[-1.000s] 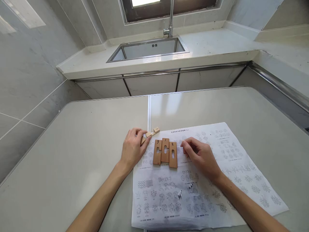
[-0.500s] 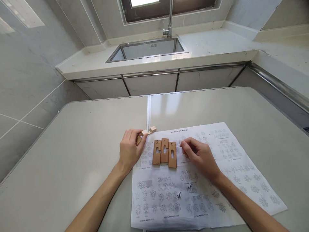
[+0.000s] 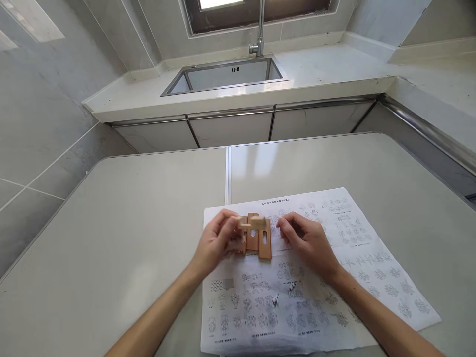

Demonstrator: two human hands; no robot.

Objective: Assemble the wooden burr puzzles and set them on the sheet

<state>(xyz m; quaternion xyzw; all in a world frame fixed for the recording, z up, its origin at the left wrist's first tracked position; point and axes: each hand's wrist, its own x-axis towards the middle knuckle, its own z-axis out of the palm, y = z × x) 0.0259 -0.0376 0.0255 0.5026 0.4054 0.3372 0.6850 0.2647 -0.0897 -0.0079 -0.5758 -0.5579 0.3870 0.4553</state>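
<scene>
Background: tiled wall [image 3: 40, 104] at left; pale counter [image 3: 320, 69] at the far side, with inset sink [image 3: 223, 88] and upright tap [image 3: 261, 37].

Surface: smooth pale table [image 3: 148, 198], rounded far corners, thin edging, a light seam strip [image 3: 228, 173] running from the far edge toward the sheet.

Item 1: printed sheet [image 3: 323, 339], lying flat; thin, presumably prone to slide or crease under a dragging hand.

Item 2: three brown slotted wooden pieces [image 3: 265, 250], side by side on the sheet, the leftmost partly covered. Judged light, stiff and hardly slippery; best lifted by the long side edges.

Item 3: pale wooden piece [image 3: 259, 222], blurred, pinched at its left end by the left hand [image 3: 219, 235], above the brown pieces; whether it touches them cannot be told. Judged light and rigid; slim parts might snap if twisted, so a grip on the blocky end seems safer.

Item 4: right hand [image 3: 307, 235], fingers loosely curled, just right of the brown pieces; its palm is hidden, contents uncertain.

Clearances: widest room to the left and far side of the sheet; narrow gap between right hand and brown pieces.
</scene>
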